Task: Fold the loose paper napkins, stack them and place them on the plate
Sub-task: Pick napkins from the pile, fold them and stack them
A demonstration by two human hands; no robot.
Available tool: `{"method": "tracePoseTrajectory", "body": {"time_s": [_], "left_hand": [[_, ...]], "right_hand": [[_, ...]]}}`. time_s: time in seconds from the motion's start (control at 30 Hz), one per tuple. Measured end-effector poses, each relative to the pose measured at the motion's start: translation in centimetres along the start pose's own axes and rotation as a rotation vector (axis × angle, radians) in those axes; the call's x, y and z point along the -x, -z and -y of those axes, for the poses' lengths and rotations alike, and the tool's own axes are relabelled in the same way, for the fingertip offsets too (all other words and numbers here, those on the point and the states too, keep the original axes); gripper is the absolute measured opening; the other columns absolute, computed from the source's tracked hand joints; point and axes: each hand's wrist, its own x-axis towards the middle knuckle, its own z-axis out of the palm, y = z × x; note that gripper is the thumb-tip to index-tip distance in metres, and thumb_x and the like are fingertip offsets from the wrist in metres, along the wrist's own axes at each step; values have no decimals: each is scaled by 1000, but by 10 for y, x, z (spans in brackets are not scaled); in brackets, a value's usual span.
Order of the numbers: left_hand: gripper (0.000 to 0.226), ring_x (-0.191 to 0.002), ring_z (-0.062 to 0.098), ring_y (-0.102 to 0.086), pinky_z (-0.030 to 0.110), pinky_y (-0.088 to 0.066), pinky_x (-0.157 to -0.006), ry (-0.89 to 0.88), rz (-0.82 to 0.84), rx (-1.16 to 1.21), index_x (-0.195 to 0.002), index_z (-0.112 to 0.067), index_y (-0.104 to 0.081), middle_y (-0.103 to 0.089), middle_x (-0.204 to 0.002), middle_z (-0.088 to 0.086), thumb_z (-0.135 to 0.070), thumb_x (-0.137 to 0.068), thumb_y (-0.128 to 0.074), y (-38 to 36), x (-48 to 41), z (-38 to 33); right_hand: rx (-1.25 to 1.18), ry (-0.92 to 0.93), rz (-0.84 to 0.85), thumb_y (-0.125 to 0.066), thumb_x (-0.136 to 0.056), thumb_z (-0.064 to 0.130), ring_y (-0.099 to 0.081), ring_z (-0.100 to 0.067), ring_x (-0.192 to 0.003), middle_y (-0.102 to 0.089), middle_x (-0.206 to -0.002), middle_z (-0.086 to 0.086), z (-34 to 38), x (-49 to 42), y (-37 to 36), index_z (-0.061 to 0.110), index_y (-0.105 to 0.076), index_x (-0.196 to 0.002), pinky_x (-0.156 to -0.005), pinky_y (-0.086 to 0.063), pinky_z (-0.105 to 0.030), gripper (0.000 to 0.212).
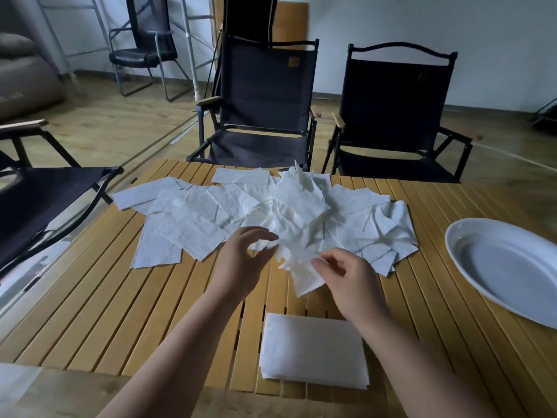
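Both forearms reach forward over the table (114, 312), hands turned inward toward each other. The left hand (241, 263) pinches one corner of a napkin (301, 273) between thumb and forefinger. The right hand (349, 282) pinches its opposite side, with the other fingers loosely curled. The napkin hangs crumpled between the two sets of fingertips. Just beyond the fingers spreads the loose pile (271, 206), reaching almost to the far edge. Bare table lies left of the left fingers. Behind the right wrist, near the near edge, lies the folded stack (313, 351). The plate (497, 267) sits well right of the right fingers.
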Motion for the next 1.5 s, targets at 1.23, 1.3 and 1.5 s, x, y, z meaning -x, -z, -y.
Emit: {"method": "tracePoseTrajectory", "body": {"time_s": [1.23,1.3,1.5], "left_hand": [[15,-105,15,-60,32,-52,-89,165,234,279,-81,-27,-77,-64,-108,-15,-41,-80,-71,-5,57,2],[23,-105,10,-60,25,-53,-84,148,205,265,-87,-26,-78,-61,-113,-18,-45,-78,-70,-4,56,1],[20,-100,-2,-63,14,-52,-72,147,164,341,-97,-19,-78,-65,-116,-24,-34,-86,-69,0,56,0]], "right_hand": [[-189,-158,-181,-78,-82,32,-65,-10,-87,-69,-94,7,-39,48,44,23,-71,-93,-70,-53,-24,16],[-108,-102,-229,-79,-79,34,-59,-5,-96,-61,-108,14,-40,47,45,22,-70,-94,-72,-52,-22,21],[-230,-48,-169,-74,-73,47,-65,-8,-98,-68,-104,14,-38,46,47,25,-72,-90,-79,-56,-35,28]]}}
